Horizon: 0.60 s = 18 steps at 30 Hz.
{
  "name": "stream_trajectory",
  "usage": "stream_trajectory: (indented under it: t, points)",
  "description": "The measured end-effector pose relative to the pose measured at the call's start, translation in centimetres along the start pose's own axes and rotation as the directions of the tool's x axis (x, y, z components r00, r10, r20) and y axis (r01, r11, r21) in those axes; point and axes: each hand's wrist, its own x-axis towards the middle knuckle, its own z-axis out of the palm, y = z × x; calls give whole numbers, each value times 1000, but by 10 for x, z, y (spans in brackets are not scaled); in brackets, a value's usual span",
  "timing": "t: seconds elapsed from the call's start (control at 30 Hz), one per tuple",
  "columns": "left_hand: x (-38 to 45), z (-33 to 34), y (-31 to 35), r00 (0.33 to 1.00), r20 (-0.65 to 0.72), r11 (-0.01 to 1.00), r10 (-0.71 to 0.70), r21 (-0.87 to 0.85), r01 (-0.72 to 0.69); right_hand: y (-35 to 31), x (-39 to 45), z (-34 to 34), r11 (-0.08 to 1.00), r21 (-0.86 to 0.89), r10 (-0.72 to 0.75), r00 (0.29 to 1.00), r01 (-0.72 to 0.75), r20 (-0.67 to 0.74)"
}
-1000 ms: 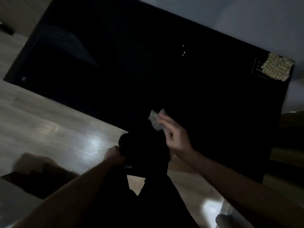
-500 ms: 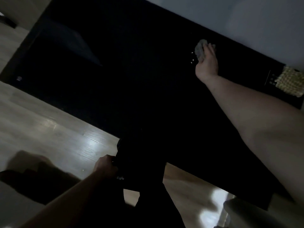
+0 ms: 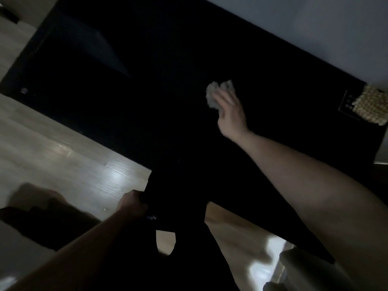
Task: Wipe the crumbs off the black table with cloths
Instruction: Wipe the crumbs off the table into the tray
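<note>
The black table (image 3: pixel 147 85) fills the upper middle of the dim view. My right hand (image 3: pixel 231 114) lies flat on it, pressing a crumpled pale cloth (image 3: pixel 214 93) that sticks out past my fingertips. My left hand (image 3: pixel 131 203) is at the table's near edge, closed on a black thing (image 3: pixel 174 198) that hangs down there; I cannot tell what it is. No crumbs show on the dark surface.
A woven yellow-white cloth (image 3: pixel 371 107) rests on a small dark card at the table's far right corner. Pale wood floor (image 3: pixel 63 160) lies to the left and below. A grey wall (image 3: pixel 315 28) runs behind the table. A pale rounded object (image 3: pixel 304 267) sits bottom right.
My right hand with the cloth reached out to the crumbs near the far edge, then dragged back toward me and to the left. The white specks are gone from sight. My left hand stayed put.
</note>
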Motion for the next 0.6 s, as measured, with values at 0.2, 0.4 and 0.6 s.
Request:
stream_trajectory:
  t: [0.2,0.4,0.6]
  points:
    - [-16,2,-2,1000,-27,1000,-2,-31,1,-78,-128,46,974,174,-179,966,147,186]
    - [-23,4,-7,998,-60,999,17,-26,-19,-137,-240,68,901,434,-193,878,-19,438]
    - [-22,0,-14,997,-52,998,55,13,-55,-135,-257,34,859,504,-48,965,-91,256]
